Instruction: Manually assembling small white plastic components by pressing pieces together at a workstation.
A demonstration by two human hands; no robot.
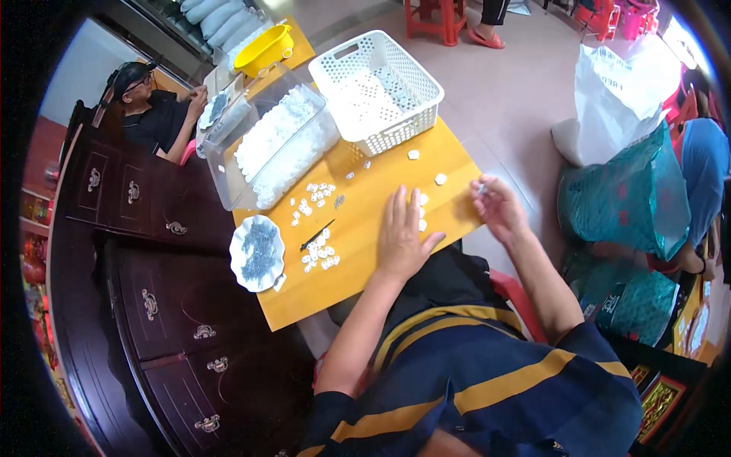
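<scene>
My left hand (403,238) lies flat on the yellow wooden table (350,286), fingers stretched out. Small white plastic pieces (422,225) lie along its thumb side, and another white piece (441,180) sits farther right. At the table's right edge my right hand (501,209) is closed, its fingertips pinching a tiny pale piece (481,189) whose kind is too small to make out. Left of my left hand are loose white pieces (321,255), a thin black tool (317,234) like tweezers and a few small grey parts (339,202).
A scalloped white dish (281,255) of small grey parts stands at the table's left edge. Behind are a clear bin (228,179) of white pieces, a white perforated basket (400,133) and a yellow basin (263,52). A dark cabinet (190,282) borders the left; another person (156,114) sits beyond.
</scene>
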